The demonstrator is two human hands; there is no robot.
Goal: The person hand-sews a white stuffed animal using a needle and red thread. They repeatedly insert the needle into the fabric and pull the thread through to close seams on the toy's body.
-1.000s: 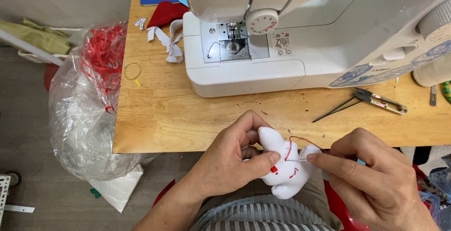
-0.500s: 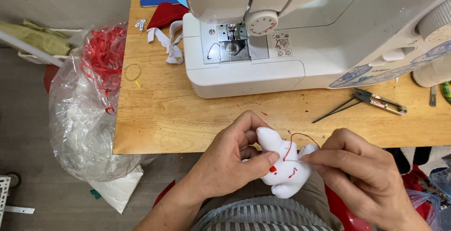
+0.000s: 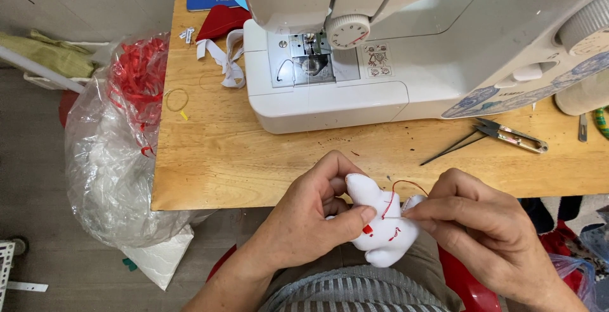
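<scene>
Left hand point(image 3: 311, 223) grips a small, soft-looking white stuffed fabric figure point(image 3: 380, 229) at lower centre, while the right hand point(image 3: 482, 223) pinches its red thread point(image 3: 406, 185); probably light and squashy, best held around the body.

A sewing workshop is shown: beyond the fingers point(image 3: 355, 217), a sewing machine point(image 3: 393, 52) and thread snips point(image 3: 501, 136) are set on the wooden worktop point(image 3: 216, 153).

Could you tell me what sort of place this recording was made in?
Probably a small sewing workstation: a white sewing machine sits on a wooden table, thread snips lie beside it, and the hands stitch red thread into a small white stuffed toy.
</scene>
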